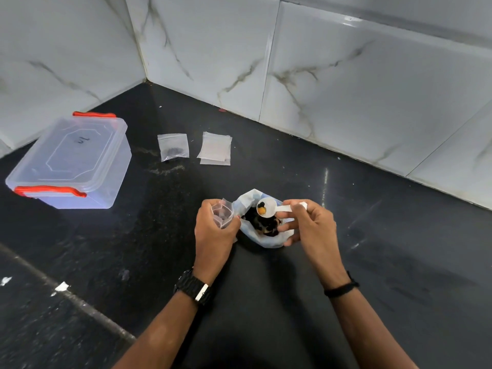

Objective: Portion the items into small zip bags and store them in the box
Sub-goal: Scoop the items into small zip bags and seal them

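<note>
The step in hand is tipping a scoopful into the small clear zip bag [222, 213], and it goes best if the bag's mouth is kept wide and brought just under the lip of the white plastic measuring scoop [269, 207], so nothing rolls onto the black stone worktop [292, 302]. The scoop should tilt slowly, over the open white pouch of dark and orange pieces [266, 227], so any stray piece falls back in.

The left hand [214, 233] is curled round the small bag, fingers pinching it near the mouth. The right hand [310, 225] pinches the scoop's handle between thumb and forefinger; its lower fingers seem to steady the pouch rim, though that contact is hard to make out. The scoop carries a few dark pieces and an orange one.

Further back lie one filled zip bag [173, 147] and a stack of empty zip bags [215, 151]. The clear lidded storage box with red clips [72, 161] sits well apart, lid on.
</note>
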